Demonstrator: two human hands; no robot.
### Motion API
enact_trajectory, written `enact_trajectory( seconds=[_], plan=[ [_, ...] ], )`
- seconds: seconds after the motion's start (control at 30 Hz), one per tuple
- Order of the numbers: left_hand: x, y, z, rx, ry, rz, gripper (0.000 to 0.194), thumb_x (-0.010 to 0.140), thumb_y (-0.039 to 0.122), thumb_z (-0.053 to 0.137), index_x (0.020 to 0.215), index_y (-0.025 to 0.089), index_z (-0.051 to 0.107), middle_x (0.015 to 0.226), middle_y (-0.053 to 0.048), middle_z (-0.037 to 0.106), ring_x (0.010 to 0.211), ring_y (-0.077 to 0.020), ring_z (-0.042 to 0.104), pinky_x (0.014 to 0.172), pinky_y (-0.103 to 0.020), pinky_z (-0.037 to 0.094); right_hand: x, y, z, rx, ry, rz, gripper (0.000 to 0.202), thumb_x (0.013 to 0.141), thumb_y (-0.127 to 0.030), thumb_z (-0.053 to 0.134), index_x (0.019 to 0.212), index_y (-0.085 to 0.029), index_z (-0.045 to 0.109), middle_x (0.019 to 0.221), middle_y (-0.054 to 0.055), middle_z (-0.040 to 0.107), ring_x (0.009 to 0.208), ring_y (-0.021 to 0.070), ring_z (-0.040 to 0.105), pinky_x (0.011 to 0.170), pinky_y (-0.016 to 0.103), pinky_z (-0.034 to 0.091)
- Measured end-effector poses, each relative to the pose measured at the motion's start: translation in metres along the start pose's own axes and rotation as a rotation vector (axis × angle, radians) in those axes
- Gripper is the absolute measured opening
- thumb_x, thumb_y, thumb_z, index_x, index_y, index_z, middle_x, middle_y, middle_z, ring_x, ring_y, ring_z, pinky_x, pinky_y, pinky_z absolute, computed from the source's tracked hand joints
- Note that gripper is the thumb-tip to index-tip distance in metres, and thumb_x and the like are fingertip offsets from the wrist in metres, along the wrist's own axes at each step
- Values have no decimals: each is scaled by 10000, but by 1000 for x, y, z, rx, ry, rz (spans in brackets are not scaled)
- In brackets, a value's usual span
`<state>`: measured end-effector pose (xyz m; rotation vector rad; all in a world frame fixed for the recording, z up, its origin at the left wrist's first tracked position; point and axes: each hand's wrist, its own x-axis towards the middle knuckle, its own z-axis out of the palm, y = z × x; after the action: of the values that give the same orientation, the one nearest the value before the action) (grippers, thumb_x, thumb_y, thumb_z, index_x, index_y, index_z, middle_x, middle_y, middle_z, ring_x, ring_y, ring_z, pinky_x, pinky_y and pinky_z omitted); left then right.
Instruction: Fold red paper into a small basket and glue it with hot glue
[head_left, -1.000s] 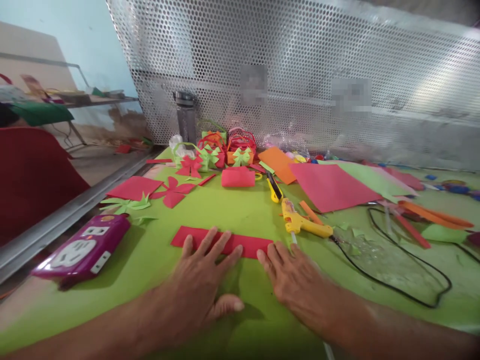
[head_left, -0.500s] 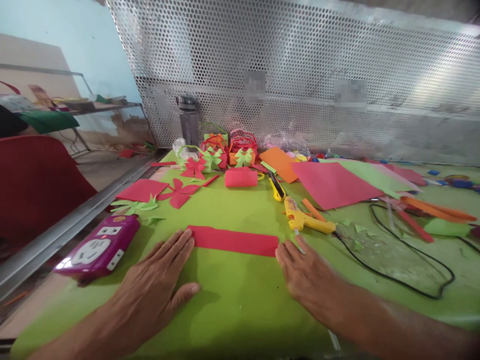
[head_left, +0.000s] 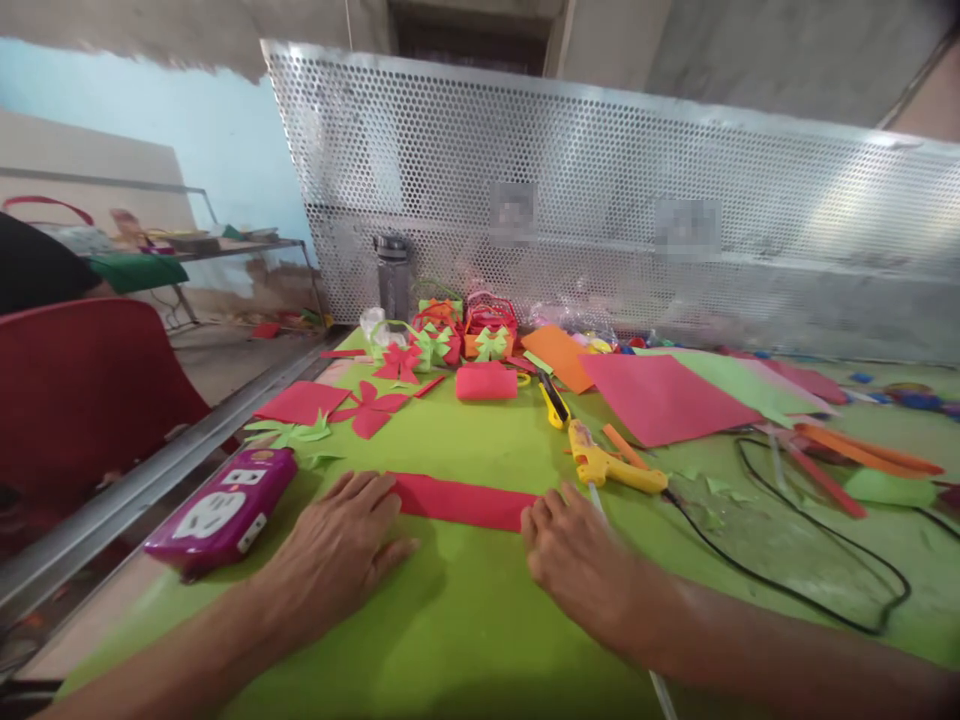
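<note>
Hands point(head_left: 337, 545) flat on red paper strip point(head_left: 461, 500) (matte)

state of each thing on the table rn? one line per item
Red paper strip: flat on the green table, both ends under fingers.
Left hand: open, flat, fingertips on the strip's left end.
Right hand: open, fingers on the strip's right end.
Glue gun: lying on its side, corded.
Power strip: lying flat.
Bottle: upright, capped.

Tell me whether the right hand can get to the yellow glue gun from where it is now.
Probably yes. The right hand rests on the red paper strip, and the glue gun lies just beyond its fingers with nothing between them.
</note>
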<state>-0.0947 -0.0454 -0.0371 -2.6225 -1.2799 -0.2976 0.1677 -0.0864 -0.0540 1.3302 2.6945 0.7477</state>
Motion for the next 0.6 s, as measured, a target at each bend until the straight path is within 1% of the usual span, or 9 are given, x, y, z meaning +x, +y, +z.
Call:
enact_trajectory(
  seconds=[0.1, 0.17, 0.23, 0.3, 0.37, 0.4, 0.43, 0.5, 0.6],
  plan=[
    [4, 3, -5, 4, -38, -17, 270, 825, 398, 502, 824, 154, 616, 927, -96, 630, 872, -253, 575, 727, -390, 488, 9, -4, -7, -165, -30, -49, 250, 713, -46, 491, 907, -145, 615, 845, 116, 641, 845, 255, 573, 789, 440, 429],
    [9, 7, -7, 19, -64, -32, 271, 832, 384, 489, 822, 142, 611, 881, -83, 629, 838, -244, 577, 726, -392, 483, 15, -3, -13, -173, -116, -54, 172, 703, -42, 505, 776, -147, 619, 699, 95, 624, 686, 226, 570, 653, 393, 445],
    [17, 13, -7, 44, -71, -33, 288, 843, 380, 466, 885, 133, 607, 875, -67, 627, 848, -244, 579, 763, -410, 467, 22, 2, -19, -177, -137, -30, 141, 696, -31, 517, 736, -132, 606, 633, 71, 595, 624, 206, 556, 589, 362, 431],
    [28, 20, -5, 50, -53, -3, 303, 848, 355, 460, 1013, 130, 577, 938, -69, 627, 909, -252, 574, 804, -425, 452, 29, 8, -21, -176, -127, 5, 132, 693, -23, 525, 738, -128, 592, 619, 57, 586, 610, 197, 552, 575, 347, 422],
    [42, 28, -3, 42, -56, 61, 258, 871, 281, 432, 1033, 137, 573, 950, -66, 635, 908, -234, 583, 814, -407, 454, 33, 16, -21, -165, -90, 32, 135, 703, -22, 520, 755, -135, 572, 640, 54, 590, 631, 203, 558, 596, 352, 417],
    [48, 32, -3, 46, -75, 79, 229, 876, 239, 418, 983, 139, 594, 911, -65, 644, 876, -230, 593, 797, -396, 463, 35, 19, -21, -154, -69, 46, 141, 711, -21, 511, 768, -139, 560, 659, 56, 594, 647, 207, 562, 609, 357, 414],
    [55, 35, -2, 50, -109, 131, 220, 876, 202, 405, 912, 146, 615, 846, -58, 653, 815, -223, 604, 761, -387, 477, 36, 23, -21, -131, -55, 53, 148, 719, -17, 500, 780, -142, 550, 671, 55, 595, 655, 208, 565, 612, 354, 410],
    [64, 40, -2, 69, -129, 165, 252, 856, 93, 379, 835, 142, 625, 789, -58, 650, 770, -206, 607, 734, -349, 481, 38, 30, -21, -47, -71, 65, 168, 732, -3, 480, 795, -147, 538, 681, 45, 599, 652, 193, 573, 596, 327, 401],
    [68, 43, -2, 89, -140, 165, 338, 812, -17, 314, 802, 116, 625, 771, -63, 637, 769, -192, 603, 699, -296, 477, 39, 35, -20, 57, -96, 70, 170, 763, -3, 461, 801, -148, 541, 675, 31, 600, 649, 166, 580, 573, 292, 388]
  ],
)
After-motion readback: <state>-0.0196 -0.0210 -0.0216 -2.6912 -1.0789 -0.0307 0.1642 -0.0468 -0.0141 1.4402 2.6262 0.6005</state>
